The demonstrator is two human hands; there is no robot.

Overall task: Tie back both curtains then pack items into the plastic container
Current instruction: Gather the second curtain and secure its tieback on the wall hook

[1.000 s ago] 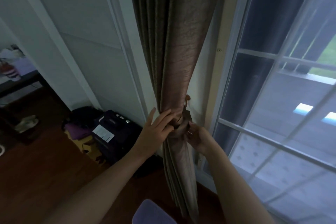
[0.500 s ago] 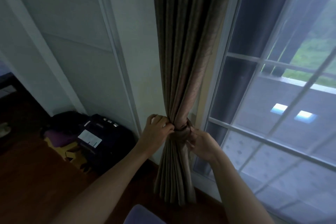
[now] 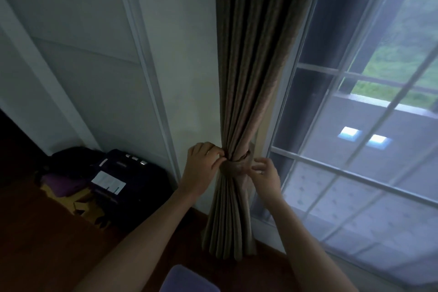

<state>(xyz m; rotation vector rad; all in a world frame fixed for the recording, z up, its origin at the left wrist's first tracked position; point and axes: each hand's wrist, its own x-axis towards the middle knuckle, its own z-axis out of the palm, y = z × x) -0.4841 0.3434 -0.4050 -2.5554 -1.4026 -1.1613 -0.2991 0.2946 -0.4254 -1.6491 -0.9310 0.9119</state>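
Observation:
A brown pleated curtain hangs gathered beside the window frame. A matching fabric tie-back band wraps it tightly at waist height. My left hand is curled against the band's left side, its fingers pinching the fabric there. My right hand is at the band's right side, fingers spread and only lightly touching it. The plastic container is not in view.
A large gridded window fills the right side. White wall panels stand on the left. A dark suitcase and a pile of bags and clothes lie on the wooden floor at the wall's foot. A purple object shows at the bottom edge.
The curtain has been drawn into a tighter bundle with the band snug around it. My right hand has loosened and spread its fingers. The view has shifted to the right.

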